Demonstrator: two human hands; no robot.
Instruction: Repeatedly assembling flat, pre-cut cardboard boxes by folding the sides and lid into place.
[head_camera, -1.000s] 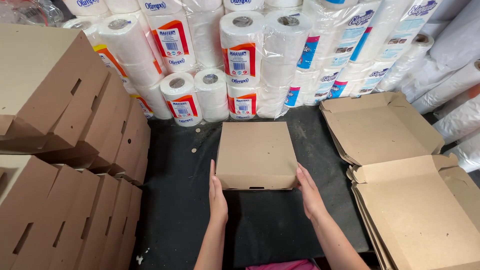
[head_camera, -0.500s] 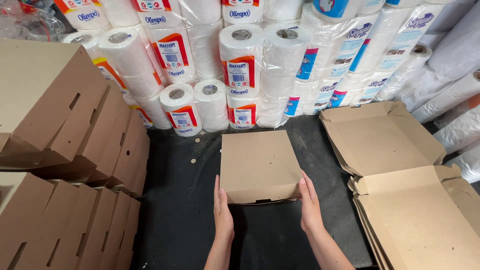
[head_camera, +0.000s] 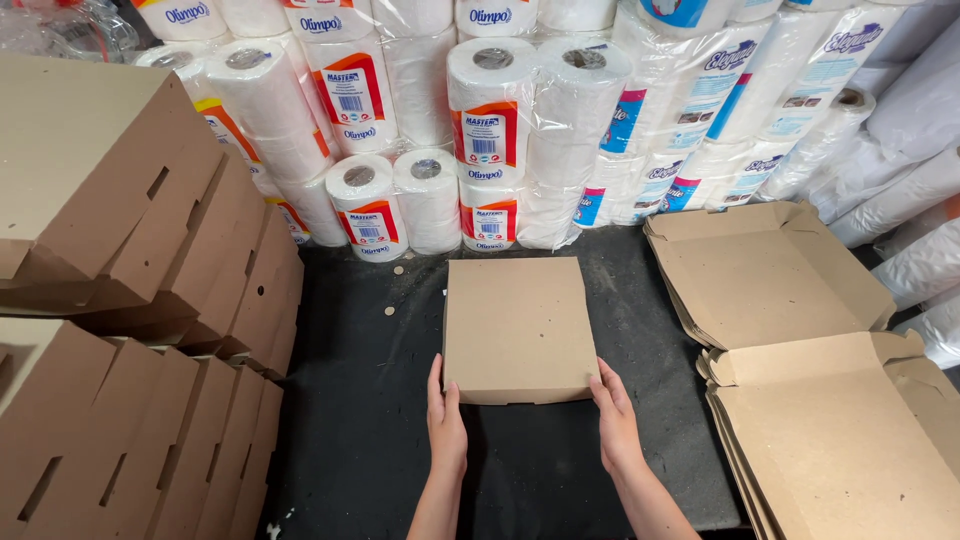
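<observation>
Where hands grip: flat brown box (head_camera: 517, 325)

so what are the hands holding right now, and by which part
Both hands hold the closed brown cardboard box by its near edge: the left hand at the near left corner, the right hand at the near right corner. The box lies flat on the black table.
</observation>
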